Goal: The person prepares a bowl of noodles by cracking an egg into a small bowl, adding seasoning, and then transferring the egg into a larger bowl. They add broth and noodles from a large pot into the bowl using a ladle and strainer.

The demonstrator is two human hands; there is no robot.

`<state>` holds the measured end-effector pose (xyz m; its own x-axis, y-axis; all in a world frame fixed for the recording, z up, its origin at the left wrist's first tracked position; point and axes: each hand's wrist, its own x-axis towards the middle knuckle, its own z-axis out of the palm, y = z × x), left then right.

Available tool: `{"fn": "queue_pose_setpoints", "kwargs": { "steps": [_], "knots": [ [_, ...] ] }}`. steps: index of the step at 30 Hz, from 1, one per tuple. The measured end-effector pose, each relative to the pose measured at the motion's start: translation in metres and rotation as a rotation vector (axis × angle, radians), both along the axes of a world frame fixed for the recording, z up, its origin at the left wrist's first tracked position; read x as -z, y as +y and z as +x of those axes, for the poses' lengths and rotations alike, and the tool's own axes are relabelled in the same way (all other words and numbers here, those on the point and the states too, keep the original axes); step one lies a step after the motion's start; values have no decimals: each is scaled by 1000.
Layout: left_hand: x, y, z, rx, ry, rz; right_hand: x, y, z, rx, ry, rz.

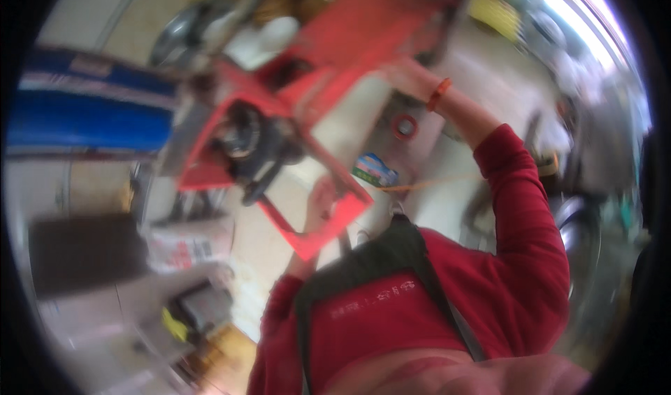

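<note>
A large red metal machine (361,23) lies tilted across the middle, blurred by motion. It has a flat panel at the top and an open rectangular frame (341,217) at its lower end. A dark, round-fronted mechanism (257,143) sits inside that frame. My right hand (401,75), with an orange band at the wrist, grips the edge of the red panel; its fingertips are blurred. Through the opening of the frame shows my left hand (322,198), holding the frame near its lower corner. Part of the left wrist is hidden behind the red metal.
A blue object (89,117) with a pale stripe is at the left. Beyond the frame are a red-rimmed roll (404,127) and a blue and green packet (375,169). A printed white bag (188,245) and a dark box-like object (86,256) are at lower left.
</note>
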<state>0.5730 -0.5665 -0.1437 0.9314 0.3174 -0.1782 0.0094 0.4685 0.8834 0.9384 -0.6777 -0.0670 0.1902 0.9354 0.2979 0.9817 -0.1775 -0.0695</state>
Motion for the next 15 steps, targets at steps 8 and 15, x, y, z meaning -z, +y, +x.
{"fn": "queue_pose_setpoints", "kwargs": {
  "steps": [8, 15],
  "knots": [
    [-41, -86, 37, 382, -8, -626, 25, -164, -264, 209, 114, 93],
    [-39, -169, -24, 582, 112, -571, -14, -301, -366, 499, 556, 212]
  ]
}}
